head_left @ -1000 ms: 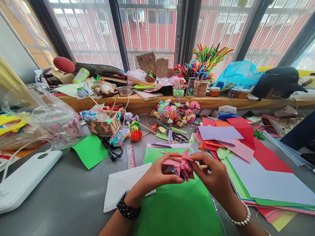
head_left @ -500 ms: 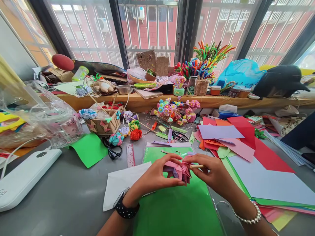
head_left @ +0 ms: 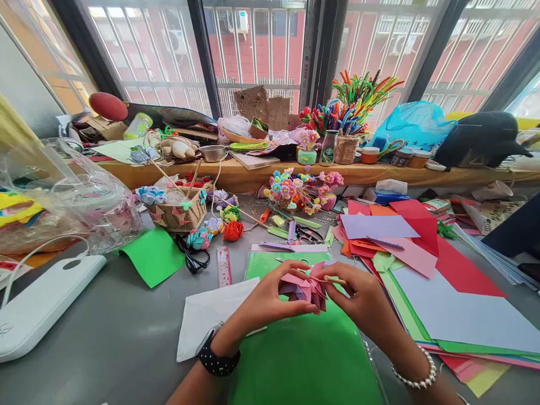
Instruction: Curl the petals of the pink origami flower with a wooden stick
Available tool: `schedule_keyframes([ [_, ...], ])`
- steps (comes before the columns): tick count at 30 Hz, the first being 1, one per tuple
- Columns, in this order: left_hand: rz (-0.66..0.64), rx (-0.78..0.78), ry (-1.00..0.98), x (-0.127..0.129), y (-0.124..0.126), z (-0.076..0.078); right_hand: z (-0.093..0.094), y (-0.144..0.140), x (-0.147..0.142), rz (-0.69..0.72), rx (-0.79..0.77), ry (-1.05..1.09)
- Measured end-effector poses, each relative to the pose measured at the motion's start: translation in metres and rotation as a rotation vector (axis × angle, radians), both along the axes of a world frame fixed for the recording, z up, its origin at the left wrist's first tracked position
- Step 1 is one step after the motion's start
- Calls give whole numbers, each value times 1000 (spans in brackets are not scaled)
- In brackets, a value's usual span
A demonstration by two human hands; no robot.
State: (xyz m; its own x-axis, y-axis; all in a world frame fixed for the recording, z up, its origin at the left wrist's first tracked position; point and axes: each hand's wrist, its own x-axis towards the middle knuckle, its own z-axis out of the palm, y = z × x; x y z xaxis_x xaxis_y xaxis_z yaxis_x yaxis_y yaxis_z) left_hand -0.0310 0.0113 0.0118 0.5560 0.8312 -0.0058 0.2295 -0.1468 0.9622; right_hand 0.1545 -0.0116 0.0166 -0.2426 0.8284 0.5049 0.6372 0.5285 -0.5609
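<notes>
The grey tabletop point(head_left: 105, 337) is crowded, and that crowding is the first risk: loose coloured paper sheets point(head_left: 422, 253) fan out just beside the right forearm, so an elbow sweep could push them off their stack or crease them. A green sheet point(head_left: 304, 360) lies under both hands, with a white sheet point(head_left: 206, 320) overlapping its left edge; either could slide on the smooth surface if a wrist leans on it.

Held above the green sheet, between the two hands, is a pink folded paper flower point(head_left: 306, 287). The left hand point(head_left: 265, 304) has its grip closed on the flower's left side, thumb beneath and fingers curled over the top. The right hand point(head_left: 363, 298) is closed too, pinching a thin wooden stick point(head_left: 333, 279) whose tip lies against the petals, and its fingers seem to touch the flower's right side.

In my judgement the likeliest fault is at that tip: pressed too hard, the stick could tear or flatten a petal. Too tight a left grip could crush the folds; too loose, and the flower may twist away. Scissors point(head_left: 310, 233) and a ruler point(head_left: 224, 267) lie beyond the hands, clear of them.
</notes>
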Motion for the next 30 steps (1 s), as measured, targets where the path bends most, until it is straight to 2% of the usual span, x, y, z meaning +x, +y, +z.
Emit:
schedule_keyframes([
  [3, -8, -7, -20, -1, 1, 0, -1, 0, 2, -4, -26, 16],
  [9, -28, -1, 9, 0, -1, 0, -5, 2, 9, 104, -122, 17],
  [22, 17, -89, -14, 1, 2, -4, -8, 1, 2, 39, 86, -96],
  [30, 26, -121, -46, 1, 2, -5, -5, 2, 6, 58, -32, -57],
])
